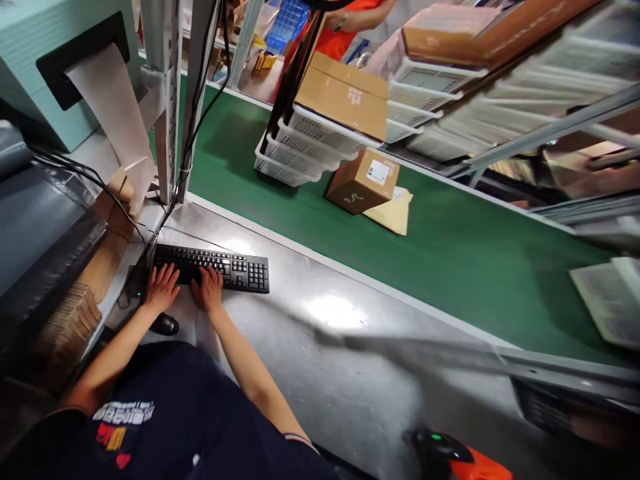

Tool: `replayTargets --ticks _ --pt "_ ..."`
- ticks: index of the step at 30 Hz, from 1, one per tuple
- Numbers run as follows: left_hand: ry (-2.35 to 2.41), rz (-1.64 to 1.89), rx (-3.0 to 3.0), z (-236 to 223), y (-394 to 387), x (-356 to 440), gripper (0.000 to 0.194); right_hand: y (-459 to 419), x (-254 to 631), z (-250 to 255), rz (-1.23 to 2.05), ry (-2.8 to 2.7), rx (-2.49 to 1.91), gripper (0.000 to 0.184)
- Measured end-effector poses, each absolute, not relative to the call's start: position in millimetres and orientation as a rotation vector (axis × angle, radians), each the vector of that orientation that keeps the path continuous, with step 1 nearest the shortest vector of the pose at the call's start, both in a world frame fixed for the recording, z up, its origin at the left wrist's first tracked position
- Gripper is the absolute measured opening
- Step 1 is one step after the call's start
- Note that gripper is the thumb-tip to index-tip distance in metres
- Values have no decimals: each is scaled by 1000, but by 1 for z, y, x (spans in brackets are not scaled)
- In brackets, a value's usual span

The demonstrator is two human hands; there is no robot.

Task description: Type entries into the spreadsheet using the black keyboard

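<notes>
The left hand (163, 288) is spread open, nothing gripped, its fingertips laid on the left end of the black plastic keyboard (213, 268), which is set on the shiny grey metal table (305, 347). The right hand (209, 289) is half open, fingers curled onto the keys mid-board. Bare metal is left rightward, bounded by the green conveyor belt's (450, 267) pale raised edge (360, 275).

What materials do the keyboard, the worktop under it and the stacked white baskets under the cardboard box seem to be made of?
The keyboard looks like hard black plastic, fairly matte, with separate moulded keys. The worktop is probably bare metal, perhaps stainless steel: grey, with a soft, bright reflection. The baskets seem to be smooth white plastic, from their perforated walls and rounded rims.
</notes>
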State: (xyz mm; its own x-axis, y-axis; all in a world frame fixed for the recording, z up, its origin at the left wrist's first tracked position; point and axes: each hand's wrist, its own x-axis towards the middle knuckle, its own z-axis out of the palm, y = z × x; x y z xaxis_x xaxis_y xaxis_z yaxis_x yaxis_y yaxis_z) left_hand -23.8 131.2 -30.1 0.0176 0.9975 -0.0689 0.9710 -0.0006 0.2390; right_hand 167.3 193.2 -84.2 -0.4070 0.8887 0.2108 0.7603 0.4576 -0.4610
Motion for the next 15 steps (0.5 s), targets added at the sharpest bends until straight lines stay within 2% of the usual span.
replayTargets --ticks 6,15 --pt "2056 178 2070 -32 130 -24 55 208 152 -76 456 -2314 -1317 30" --pt "2040 186 2079 -33 135 -27 58 184 159 -80 470 -2261 -1375 30"
